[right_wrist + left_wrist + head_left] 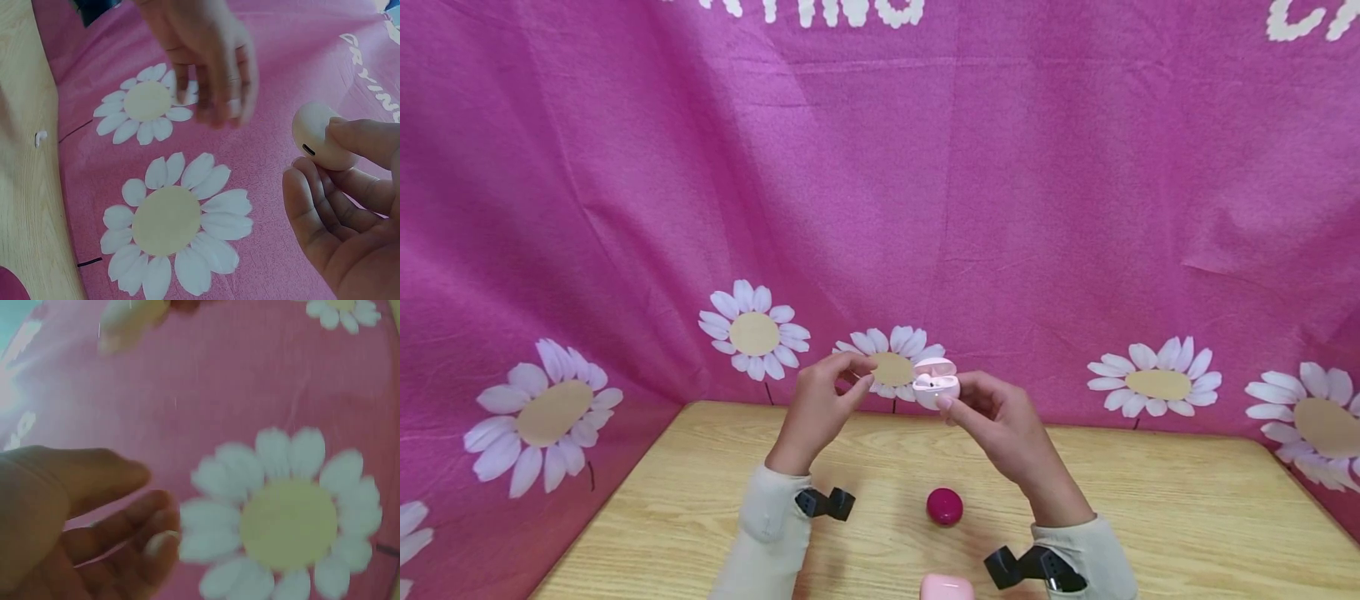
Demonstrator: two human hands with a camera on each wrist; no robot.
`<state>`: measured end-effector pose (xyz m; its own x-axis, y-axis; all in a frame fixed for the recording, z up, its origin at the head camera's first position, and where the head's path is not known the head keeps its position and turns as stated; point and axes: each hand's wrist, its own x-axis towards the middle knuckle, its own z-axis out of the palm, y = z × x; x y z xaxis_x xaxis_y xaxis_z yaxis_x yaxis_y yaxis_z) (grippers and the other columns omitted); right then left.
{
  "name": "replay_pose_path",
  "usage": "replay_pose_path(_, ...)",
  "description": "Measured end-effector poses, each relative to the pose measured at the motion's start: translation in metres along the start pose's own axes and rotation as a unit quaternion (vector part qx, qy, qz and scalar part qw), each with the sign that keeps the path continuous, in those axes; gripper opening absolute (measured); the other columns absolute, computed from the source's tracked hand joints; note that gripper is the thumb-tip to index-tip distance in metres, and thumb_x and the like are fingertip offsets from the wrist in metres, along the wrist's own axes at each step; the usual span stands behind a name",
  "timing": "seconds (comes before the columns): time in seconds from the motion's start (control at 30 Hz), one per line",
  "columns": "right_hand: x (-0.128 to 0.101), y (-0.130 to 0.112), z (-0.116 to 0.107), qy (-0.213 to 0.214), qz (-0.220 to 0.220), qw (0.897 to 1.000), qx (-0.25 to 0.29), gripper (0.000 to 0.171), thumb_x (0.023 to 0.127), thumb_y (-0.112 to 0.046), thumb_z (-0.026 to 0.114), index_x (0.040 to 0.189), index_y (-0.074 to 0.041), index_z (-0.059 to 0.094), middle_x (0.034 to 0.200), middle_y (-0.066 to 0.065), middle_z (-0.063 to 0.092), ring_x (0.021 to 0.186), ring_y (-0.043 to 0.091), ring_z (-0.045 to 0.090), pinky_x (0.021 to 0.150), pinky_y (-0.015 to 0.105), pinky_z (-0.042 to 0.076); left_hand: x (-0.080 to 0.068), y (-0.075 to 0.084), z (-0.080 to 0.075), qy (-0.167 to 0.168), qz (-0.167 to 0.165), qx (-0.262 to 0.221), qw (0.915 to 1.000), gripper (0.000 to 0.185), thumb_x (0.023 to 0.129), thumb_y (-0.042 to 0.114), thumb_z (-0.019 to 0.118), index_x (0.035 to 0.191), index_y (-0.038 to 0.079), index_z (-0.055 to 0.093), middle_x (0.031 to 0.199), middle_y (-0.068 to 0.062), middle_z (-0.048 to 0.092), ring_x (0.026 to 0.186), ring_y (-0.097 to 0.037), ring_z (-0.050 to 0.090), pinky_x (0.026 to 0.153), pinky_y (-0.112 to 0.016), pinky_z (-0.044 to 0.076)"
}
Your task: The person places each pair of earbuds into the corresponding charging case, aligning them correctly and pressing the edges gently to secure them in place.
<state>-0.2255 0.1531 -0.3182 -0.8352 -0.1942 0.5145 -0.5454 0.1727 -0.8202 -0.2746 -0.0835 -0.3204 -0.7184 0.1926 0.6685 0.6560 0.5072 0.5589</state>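
Observation:
My right hand (1000,417) holds up a pale pink earbud case (942,392), pinched between thumb and fingers, its lid raised. At least one white earbud shows inside it in the head view. The right wrist view shows the case's underside (322,137) with a dark charging port. To the left of the case, my left hand (831,400) hovers with thumb and forefinger apart; in the left wrist view its fingers (119,525) are loosely bent with nothing visible between them. A small white earbud-like piece (40,138) lies on the table in the right wrist view.
On the wooden table (865,550) a crimson rounded case (944,507) sits below the hands. A pink case (947,587) is cut off at the near edge. Behind hangs a magenta cloth (1000,208) with daisies and white lettering. Both wrists wear black camera mounts.

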Motion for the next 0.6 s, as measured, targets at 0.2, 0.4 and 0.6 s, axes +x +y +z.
replay_pose_path(0.2, 0.001, 0.0, 0.0, -0.002, -0.001, 1.0, -0.001, 0.017, 0.089, -0.005, 0.067, 0.106, 0.0, 0.066, 0.091, 0.012, 0.067, 0.077, 0.032, 0.064, 0.067, 0.031, 0.056, -0.006, -0.04, -0.02, -0.078, -0.128, 0.041, 0.9879, 0.018, 0.089, 0.015, 0.07, 0.107, 0.012, 0.07, 0.098, 0.0, 0.069, 0.088, -0.018, 0.061, 0.076, -0.034, 0.051)
replay_pose_path(0.4, 0.002, 0.0, 0.0, -0.002, -0.002, 1.0, -0.002, 0.017, 0.089, -0.006, 0.067, 0.106, 0.0, 0.066, 0.091, 0.013, 0.067, 0.076, 0.024, 0.065, 0.068, 0.031, 0.056, -0.017, -0.08, -0.035, -0.087, -0.204, 0.082, 0.9717, 0.023, 0.089, 0.015, 0.069, 0.112, 0.008, 0.068, 0.104, -0.006, 0.068, 0.095, -0.024, 0.06, 0.083, -0.041, 0.051)
replay_pose_path(0.6, 0.001, 0.001, 0.0, -0.002, 0.003, 1.0, -0.003, 0.018, 0.089, -0.007, 0.068, 0.106, 0.0, 0.066, 0.092, 0.012, 0.068, 0.078, 0.021, 0.065, 0.07, 0.03, 0.056, -0.032, -0.105, -0.034, -0.098, -0.28, 0.117, 0.9479, 0.016, 0.091, 0.012, 0.064, 0.105, 0.007, 0.069, 0.098, -0.008, 0.066, 0.092, -0.027, 0.06, 0.084, -0.045, 0.049)
